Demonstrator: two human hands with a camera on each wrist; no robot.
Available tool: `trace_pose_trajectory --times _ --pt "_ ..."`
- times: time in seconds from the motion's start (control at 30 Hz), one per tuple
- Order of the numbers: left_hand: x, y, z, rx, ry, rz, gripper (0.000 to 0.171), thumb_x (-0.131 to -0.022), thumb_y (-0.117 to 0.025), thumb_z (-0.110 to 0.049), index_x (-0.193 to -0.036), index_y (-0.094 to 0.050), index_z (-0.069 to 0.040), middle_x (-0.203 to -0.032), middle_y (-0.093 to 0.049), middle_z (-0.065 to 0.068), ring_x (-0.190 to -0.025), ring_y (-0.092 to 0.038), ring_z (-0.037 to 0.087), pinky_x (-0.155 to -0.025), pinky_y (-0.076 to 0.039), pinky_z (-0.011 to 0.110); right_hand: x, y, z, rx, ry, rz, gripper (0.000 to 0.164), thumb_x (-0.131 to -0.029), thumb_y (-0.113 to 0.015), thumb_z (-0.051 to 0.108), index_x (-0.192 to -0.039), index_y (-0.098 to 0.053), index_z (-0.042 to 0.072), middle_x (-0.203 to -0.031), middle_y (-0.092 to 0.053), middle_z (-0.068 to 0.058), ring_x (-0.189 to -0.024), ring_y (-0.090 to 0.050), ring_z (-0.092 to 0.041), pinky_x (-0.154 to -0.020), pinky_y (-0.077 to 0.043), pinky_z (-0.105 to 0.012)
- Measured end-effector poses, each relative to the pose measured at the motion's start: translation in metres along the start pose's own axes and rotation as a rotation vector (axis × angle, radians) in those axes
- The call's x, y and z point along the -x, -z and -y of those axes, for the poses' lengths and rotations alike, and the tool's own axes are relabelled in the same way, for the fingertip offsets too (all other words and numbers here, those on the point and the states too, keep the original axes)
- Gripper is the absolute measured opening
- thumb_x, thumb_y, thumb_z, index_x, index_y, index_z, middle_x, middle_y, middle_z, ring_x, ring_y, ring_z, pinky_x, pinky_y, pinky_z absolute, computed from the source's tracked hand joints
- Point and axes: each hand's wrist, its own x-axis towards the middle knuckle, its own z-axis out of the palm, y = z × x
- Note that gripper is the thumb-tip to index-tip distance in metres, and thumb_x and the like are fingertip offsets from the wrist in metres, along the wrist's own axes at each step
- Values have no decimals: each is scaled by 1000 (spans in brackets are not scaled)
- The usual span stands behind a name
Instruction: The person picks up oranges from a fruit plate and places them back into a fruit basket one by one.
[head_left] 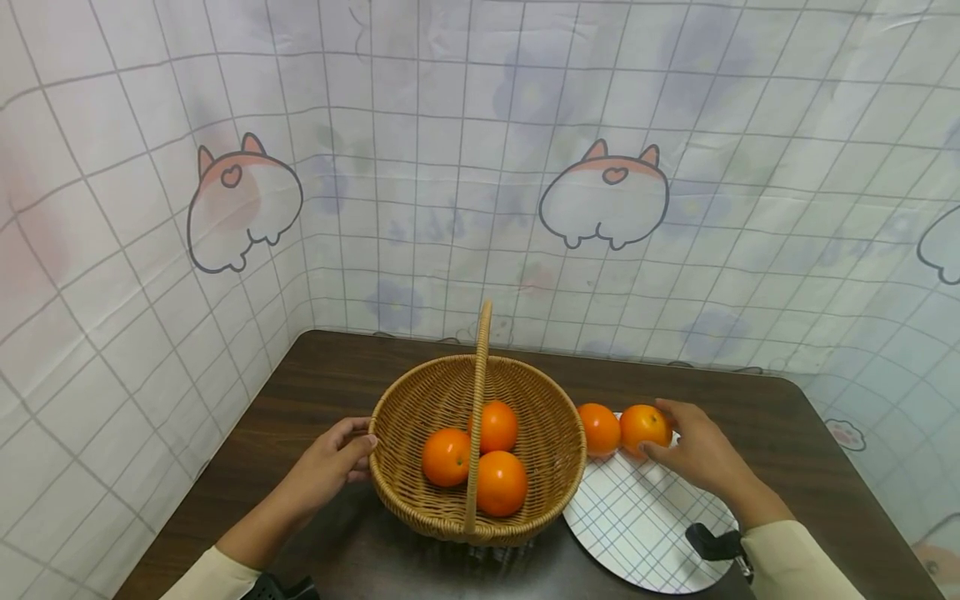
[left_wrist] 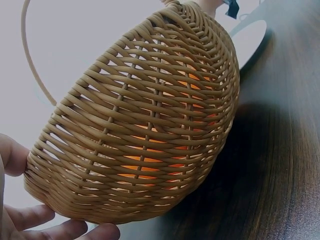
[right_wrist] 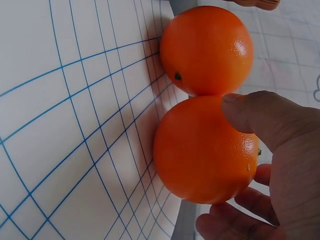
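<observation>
A round wicker basket with a tall arched handle stands on the table, with three oranges inside. At its left side my left hand holds the rim, thumb at the edge and fingers against the outer weave. On the right, two oranges touch each other at the far edge of a white plate with blue grid lines. My right hand grips the nearer-to-hand orange, thumb on one side and fingers curled around the other. The second orange sits between it and the basket.
The dark wood table ends at a wall covering with a grid and cartoon print, which also runs along the left and right sides. The plate's left edge lies close against the basket's right side.
</observation>
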Motion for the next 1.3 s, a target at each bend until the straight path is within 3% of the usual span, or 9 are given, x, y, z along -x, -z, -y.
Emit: trace_pose_trajectory --times 0.63,1.3 --pt "0 1 4 4 -4 8 56 -107 -54 -29 -149 -40 4 -133 -58 23 -109 -67 32 -92 -57 47 -7 -8 -7 14 -26 23 82 -87 -82 31 -146 -44 -11 -137 -48 -37 -115 -56 -50 -94 -51 -64" --pt "-2 1 1 5 2 6 55 -107 -54 -30 -148 -41 4 -133 -57 24 -110 -67 32 -93 -56 50 1 -5 -5 -24 -37 22 81 -85 -84 32 -143 -46 -10 -135 -52 -34 -112 -59 -45 -92 -53 -61"
